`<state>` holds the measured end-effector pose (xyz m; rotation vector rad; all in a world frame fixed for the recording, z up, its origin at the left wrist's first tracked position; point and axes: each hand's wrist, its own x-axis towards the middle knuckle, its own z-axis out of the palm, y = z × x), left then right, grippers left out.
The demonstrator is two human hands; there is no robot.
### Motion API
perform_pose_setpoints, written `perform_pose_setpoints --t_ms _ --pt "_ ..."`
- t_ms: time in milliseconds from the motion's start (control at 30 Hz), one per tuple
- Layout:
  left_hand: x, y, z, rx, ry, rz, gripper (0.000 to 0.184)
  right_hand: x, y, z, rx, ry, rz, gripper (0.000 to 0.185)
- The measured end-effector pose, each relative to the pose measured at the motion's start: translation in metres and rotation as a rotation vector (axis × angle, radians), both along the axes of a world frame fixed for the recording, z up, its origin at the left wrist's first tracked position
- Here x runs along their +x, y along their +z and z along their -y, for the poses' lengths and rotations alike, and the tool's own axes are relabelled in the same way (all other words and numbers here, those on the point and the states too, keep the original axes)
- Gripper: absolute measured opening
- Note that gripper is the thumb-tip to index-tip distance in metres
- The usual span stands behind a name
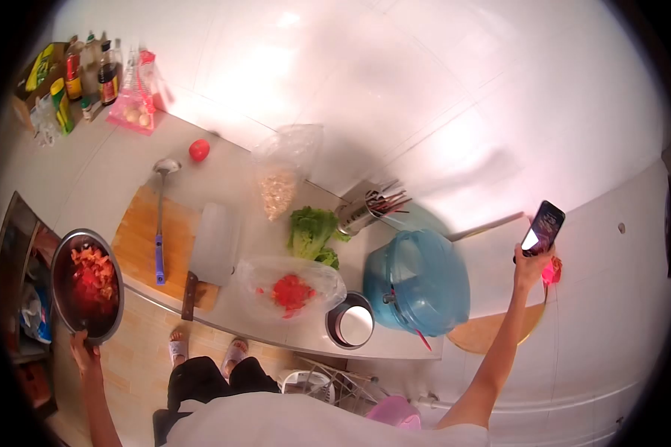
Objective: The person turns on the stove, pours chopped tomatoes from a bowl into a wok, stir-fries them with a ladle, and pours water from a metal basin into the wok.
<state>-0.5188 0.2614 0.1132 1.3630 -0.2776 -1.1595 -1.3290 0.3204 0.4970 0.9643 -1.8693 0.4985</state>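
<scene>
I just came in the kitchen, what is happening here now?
One person is holding a bowl of chopped red pieces in the left hand, while the right hand holds up a phone. On the counter, a ladle and a cleaver lie at least partly on the board. Nearby are green leaves, a whole tomato and a clear bag with more red pieces.

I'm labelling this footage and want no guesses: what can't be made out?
All in the head view:
- Phone text: too small, partly glared out.
- Left hand: some fingers hidden by the bowl.
- Bottle label wording: too small.
- Blue bin contents: obscured by its plastic.
- Pink tub: partly covered by the shirt.
</scene>
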Motion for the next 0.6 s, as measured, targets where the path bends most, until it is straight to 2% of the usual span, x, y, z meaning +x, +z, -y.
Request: perform_pose_setpoints --t_ms 33,67,100,133,200,233,300,433,467,500,600 --pt "0.015 -0.02 -0.01 0.024 -0.028 -0.013 0.012 -0.001 0.0 -0.004 -0.03 0.159 0.159 0.089" --pt "0.016 -0.021 -0.015 0.04 -0.021 -0.061 0.013 -0.024 -0.003 -0.008 -0.06 0.162 0.168 0.088" --pt "0.004 0.002 -0.015 0.052 -0.033 0.001 0.012 -0.037 -0.003 -0.014 -0.026 0.108 0.152 0.086" --pt "-0.003 0.013 -0.013 0.057 0.005 -0.019 0.012 -0.058 -0.007 -0.021 -0.04 0.172 0.153 0.087" --pt "-0.007 0.026 -0.005 0.122 0.029 0.005 0.012 -0.078 -0.013 -0.038 -0.054 0.067 0.106 0.088" --pt "-0.006 0.029 -0.004 0.144 -0.005 0.01 0.013 -0.054 -0.015 -0.039 -0.062 -0.006 0.153 0.09" --pt "-0.005 0.029 -0.006 0.126 -0.038 0.009 0.016 -0.095 -0.052 -0.074 -0.185 0.085 0.079 0.06" --pt "-0.009 0.04 -0.01 0.155 0.006 0.02 0.011 -0.07 -0.166 -0.105 -0.214 -0.045 0.398 0.054" --pt "-0.008 0.038 -0.012 0.159 0.016 0.011 0.011 -0.058 -0.198 -0.113 -0.189 -0.077 0.497 0.053" --pt "0.009 0.015 -0.02 0.171 0.033 0.016 0.012 -0.047 -0.237 -0.122 -0.133 -0.112 0.622 0.051" --pt "0.002 0.025 -0.015 0.184 0.044 0.048 0.014 -0.023 -0.306 -0.152 -0.036 -0.172 0.85 0.047"
